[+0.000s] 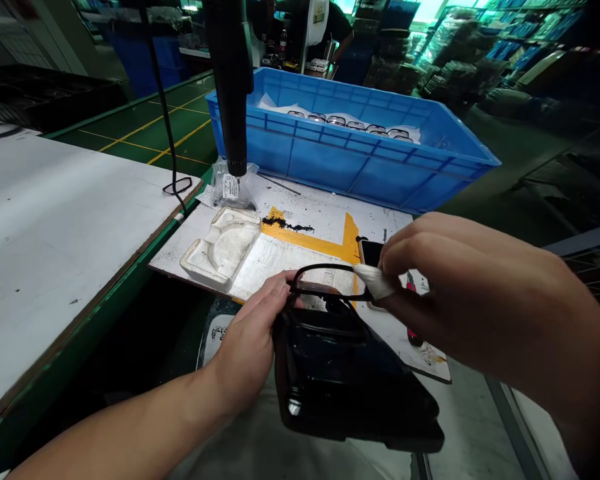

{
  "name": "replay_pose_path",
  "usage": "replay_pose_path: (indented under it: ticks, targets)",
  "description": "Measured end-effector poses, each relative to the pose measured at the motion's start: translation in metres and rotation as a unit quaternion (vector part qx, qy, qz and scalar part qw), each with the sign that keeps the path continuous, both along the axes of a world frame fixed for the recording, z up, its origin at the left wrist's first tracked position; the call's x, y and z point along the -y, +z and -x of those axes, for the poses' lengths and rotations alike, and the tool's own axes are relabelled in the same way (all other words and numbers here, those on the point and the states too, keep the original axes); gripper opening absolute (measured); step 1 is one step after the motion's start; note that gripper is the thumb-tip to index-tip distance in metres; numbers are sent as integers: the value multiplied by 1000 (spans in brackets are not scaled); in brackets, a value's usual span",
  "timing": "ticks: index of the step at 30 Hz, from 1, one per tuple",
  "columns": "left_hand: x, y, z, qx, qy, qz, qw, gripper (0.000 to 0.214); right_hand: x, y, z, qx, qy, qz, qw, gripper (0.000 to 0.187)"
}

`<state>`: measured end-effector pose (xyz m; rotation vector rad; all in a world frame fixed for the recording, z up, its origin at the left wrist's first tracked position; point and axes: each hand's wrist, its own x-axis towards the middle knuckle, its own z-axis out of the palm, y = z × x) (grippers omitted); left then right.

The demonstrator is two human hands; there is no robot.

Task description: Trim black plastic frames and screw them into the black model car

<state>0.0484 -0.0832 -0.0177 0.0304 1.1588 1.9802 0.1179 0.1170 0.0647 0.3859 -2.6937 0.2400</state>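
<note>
My left hand [253,333] is closed on the left edge of a glossy black plastic housing [350,380], thumb on top. The housing is tilted in front of me, with a thin black oval frame [325,267] at its far end. My right hand [440,273] pinches a folded white wipe [373,281] against the right end of that frame. Whether the frame is part of the housing I cannot tell. Beyond my left hand lies a whitish moulded fixture [223,247]. A dark flat object with a light rim [370,250] is partly hidden behind my right hand.
A black power screwdriver [233,100] hangs above the board [325,200], its cable to the left. Small black screws [287,225] lie scattered by yellow tape. Behind stands a blue crate [340,153] holding several parts. A labelled plastic bag [233,187] and red-handled tool [414,333] lie nearby.
</note>
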Motion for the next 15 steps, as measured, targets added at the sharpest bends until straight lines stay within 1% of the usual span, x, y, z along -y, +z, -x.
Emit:
replay_pose_path:
  ticks: [1,2,3,4,6,7,8,9,10,11,12,13,15]
  targets:
    - [-1,1,0,18,-3,-19,1000,31,0,-4,0,-8,-17,26,999,9]
    - [-2,1,0,33,-2,-33,999,31,1,-8,-1,-9,-35,72,997,7]
    - [-3,2,0,41,2,-40,998,30,2,-13,-3,-7,-53,136,989,10]
    - [-4,3,1,43,10,-43,998,30,3,-18,-4,6,-69,210,975,18]
    - [-5,2,1,40,20,-43,998,32,4,-29,-6,81,-82,345,931,31]
    - [-5,1,0,36,21,-42,998,35,5,-35,-4,140,-79,391,906,36]
    - [-4,-1,0,31,19,-44,998,40,4,-39,-1,202,-74,417,883,38]
    - [-3,-3,0,22,12,-48,999,46,4,-43,2,258,-68,425,865,38]
    - [-1,-5,0,8,0,-54,998,52,3,-45,7,302,-63,422,853,38]
    - [2,-8,0,-9,-17,-62,998,59,3,-46,11,329,-58,411,848,36]
    - [4,-10,1,-27,-36,-68,997,65,2,-47,16,340,-52,394,853,33]
    - [6,-12,2,-42,-56,-71,995,69,2,-46,19,337,-45,372,864,31]
    - [11,-14,4,-56,-87,-71,992,75,1,-44,24,304,-29,328,894,24]
